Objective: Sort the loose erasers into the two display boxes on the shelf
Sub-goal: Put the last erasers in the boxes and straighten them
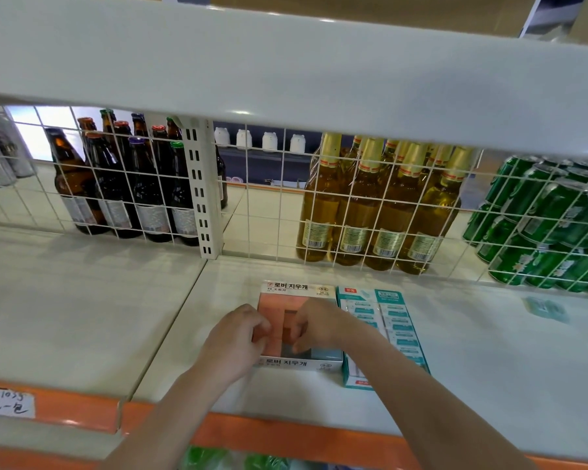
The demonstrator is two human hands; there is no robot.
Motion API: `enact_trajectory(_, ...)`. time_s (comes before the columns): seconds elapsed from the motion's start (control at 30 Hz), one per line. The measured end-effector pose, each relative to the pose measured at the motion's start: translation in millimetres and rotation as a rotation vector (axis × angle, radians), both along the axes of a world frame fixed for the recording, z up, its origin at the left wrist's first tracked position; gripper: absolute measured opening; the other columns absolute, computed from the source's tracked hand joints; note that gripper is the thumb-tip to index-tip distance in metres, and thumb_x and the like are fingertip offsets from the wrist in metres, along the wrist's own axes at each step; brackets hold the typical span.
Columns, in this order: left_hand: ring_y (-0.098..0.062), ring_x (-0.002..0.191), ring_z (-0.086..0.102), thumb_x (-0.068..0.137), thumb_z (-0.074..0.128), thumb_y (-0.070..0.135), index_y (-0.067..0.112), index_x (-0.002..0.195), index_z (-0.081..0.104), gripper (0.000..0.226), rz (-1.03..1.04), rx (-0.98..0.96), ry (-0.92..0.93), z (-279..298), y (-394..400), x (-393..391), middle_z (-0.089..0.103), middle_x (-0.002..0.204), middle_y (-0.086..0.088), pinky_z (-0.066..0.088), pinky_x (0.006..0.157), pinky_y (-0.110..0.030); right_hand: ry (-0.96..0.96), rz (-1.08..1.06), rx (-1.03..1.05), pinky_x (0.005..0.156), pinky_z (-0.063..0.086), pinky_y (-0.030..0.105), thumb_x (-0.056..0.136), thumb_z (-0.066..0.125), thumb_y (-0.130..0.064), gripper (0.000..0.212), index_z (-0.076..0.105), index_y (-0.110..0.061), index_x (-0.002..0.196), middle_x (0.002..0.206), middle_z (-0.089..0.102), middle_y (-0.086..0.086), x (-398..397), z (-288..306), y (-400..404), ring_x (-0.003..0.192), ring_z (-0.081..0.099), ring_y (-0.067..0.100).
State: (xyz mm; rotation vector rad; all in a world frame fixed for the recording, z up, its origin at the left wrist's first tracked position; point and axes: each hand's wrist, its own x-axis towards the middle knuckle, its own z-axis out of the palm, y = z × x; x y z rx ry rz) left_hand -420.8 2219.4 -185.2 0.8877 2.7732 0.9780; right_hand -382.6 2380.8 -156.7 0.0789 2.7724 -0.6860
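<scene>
Clearly, our left hand [233, 337] and right hand [314, 325] pinch light, firm orange erasers [275, 308] inside the orange box [299, 362]; we grip their short ends.

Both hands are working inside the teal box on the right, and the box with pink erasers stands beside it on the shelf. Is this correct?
Not quite. In the head view the left hand and right hand are in the box with pink erasers, not the teal box. The teal one stands untouched beside it, on its right.

display boxes [299, 362]: 2 | hands [233, 337]: 2 | white jars [243, 139]: 4
</scene>
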Motion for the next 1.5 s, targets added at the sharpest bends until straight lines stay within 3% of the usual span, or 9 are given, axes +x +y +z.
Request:
enact_trajectory(0.1,-0.016,0.097,0.058,0.080,0.065,0.011,0.013,0.099,0.068,0.019,0.012,-0.019,0.009,0,0,-1,0.050,0.095,0.010,0.043,0.085,-0.026,0.000,-0.001,-0.020,0.063,0.036,0.014,0.080,0.069,-0.016,0.019,0.069,-0.003,0.094,0.100,0.067,0.010,1,1,0,0.080,0.054,0.013)
enact_trajectory(0.3,-0.017,0.100,0.057,0.083,0.064,0.012,0.013,0.100,0.068,0.018,0.013,-0.049,-0.014,4,1,-1,0.054,0.100,0.005,0.042,0.086,-0.024,-0.032,0.019,-0.026,0.086,0.044,0.028,0.082,0.066,-0.017,0.019,0.071,-0.008,0.098,0.102,0.068,0.007,-2,6,4,0.093,0.059,0.019)
enact_trajectory(0.47,-0.017,0.101,0.058,0.085,0.060,0.012,0.015,0.102,0.068,0.019,0.048,-0.024,-0.032,8,2,-2,0.060,0.107,0.000,0.041,0.084,-0.023,0.046,0.021,-0.056,0.081,0.043,0.023,0.082,0.066,-0.014,0.019,0.070,-0.008,0.101,0.103,0.067,0.006,5,9,8,0.094,0.059,0.018)
enact_trajectory(0.7,-0.008,0.096,0.057,0.087,0.059,0.016,0.017,0.104,0.068,0.019,-0.033,-0.003,-0.015,24,35,4,0.063,0.107,0.003,0.039,0.080,-0.017,0.224,-0.188,-0.049,0.072,0.040,0.015,0.086,0.060,-0.014,0.017,0.066,-0.015,0.102,0.106,0.063,0.001,29,20,45,0.086,0.051,0.008)
enact_trajectory(0.8,-0.006,0.098,0.059,0.088,0.059,0.021,0.023,0.106,0.067,0.020,-0.082,-0.014,-0.038,28,57,13,0.065,0.109,0.009,0.046,0.089,-0.024,0.198,-0.258,0.006,0.073,0.038,0.018,0.088,0.057,-0.018,0.016,0.066,-0.017,0.102,0.106,0.063,-0.001,45,22,70,0.085,0.051,0.009)
enact_trajectory(0.93,0.000,0.093,0.050,0.093,0.052,0.028,0.027,0.108,0.063,0.019,-0.156,-0.087,0.010,34,92,26,0.054,0.103,0.020,0.036,0.065,-0.009,0.166,-0.363,0.070,0.073,0.041,0.021,0.090,0.055,-0.022,0.016,0.065,-0.017,0.102,0.105,0.063,0.000,71,20,105,0.086,0.053,0.012)
enact_trajectory(1.07,-0.008,0.093,0.056,0.091,0.055,0.023,0.023,0.106,0.065,0.019,-0.250,-0.103,-0.053,35,130,37,0.060,0.107,0.010,0.050,0.080,-0.027,0.187,-0.476,0.071,0.079,0.048,0.025,0.089,0.055,-0.019,0.017,0.068,-0.016,0.100,0.106,0.063,0.002,101,15,142,0.092,0.057,0.017)
enact_trajectory(1.2,-0.004,0.095,0.055,0.091,0.055,0.025,0.023,0.110,0.062,0.020,-0.338,-0.098,-0.056,32,166,46,0.060,0.109,0.011,0.046,0.079,-0.020,0.224,-0.580,0.060,0.079,0.044,0.022,0.089,0.053,-0.015,0.019,0.069,-0.013,0.098,0.106,0.065,0.003,130,7,177,0.095,0.059,0.018)
enact_trajectory(1.5,-0.012,0.105,0.055,0.091,0.054,0.024,0.019,0.117,0.059,0.027,-0.456,-0.172,-0.044,20,252,69,0.058,0.118,0.002,0.043,0.090,-0.026,0.278,-0.812,0.086,0.074,0.034,0.018,0.087,0.053,-0.012,0.026,0.065,-0.016,0.110,0.111,0.059,0.007,177,-16,253,0.102,0.056,0.020)
